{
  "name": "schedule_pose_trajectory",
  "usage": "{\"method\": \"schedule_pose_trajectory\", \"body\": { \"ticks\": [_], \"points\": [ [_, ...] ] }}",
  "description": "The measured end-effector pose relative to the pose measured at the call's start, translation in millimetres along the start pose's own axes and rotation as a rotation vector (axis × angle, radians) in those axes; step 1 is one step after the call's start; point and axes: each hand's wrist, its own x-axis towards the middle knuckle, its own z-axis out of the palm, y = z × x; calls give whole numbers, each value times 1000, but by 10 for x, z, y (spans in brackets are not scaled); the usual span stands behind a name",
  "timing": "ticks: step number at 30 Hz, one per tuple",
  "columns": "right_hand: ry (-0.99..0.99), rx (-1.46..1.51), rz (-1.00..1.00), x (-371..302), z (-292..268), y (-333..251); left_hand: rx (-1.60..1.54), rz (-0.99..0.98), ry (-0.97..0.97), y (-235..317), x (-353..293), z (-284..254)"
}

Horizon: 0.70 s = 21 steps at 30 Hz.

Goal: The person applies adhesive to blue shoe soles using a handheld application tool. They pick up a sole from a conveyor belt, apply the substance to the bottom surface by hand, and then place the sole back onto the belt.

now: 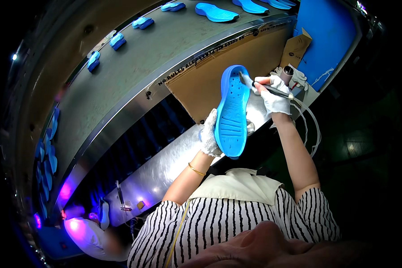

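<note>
My left hand [208,134], in a white knit glove, grips a blue shoe sole [233,114] by its left edge. The sole stands lengthwise before me, its hollow, ribbed inner side facing up. Above its far right end, my right hand [274,94] is closed round a slim dark-handled brush [272,89]. The brush's tip reaches inside the sole's far rim, beside some small holes. A pale tube [315,127] trails from the handle's rear end. The right glove leaves some fingertips bare.
A curved conveyor belt [165,42] carries several blue soles [215,12]. Cardboard [236,60] leans along its metal edge. A dark-topped cylindrical container [287,73] and white gloves [300,79] lie right of my hand. Another person [89,236] sits lower left by the metal bench [165,167].
</note>
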Motion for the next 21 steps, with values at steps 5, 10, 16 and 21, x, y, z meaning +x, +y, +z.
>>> {"method": "schedule_pose_trajectory", "body": {
  "ticks": [5,10,16,21],
  "points": [
    [-249,-163,-376,-219,59,65,-123,-16,1,55,-8,78],
    [-543,-165,-241,-786,32,-134,-59,111,132,184,-2,-294],
    [-322,-221,-423,-278,-59,-202,45,22,132,188,-20,-183],
    [-559,-436,-614,-252,-148,-295,220,148,132,327,95,-56]
  ]
}}
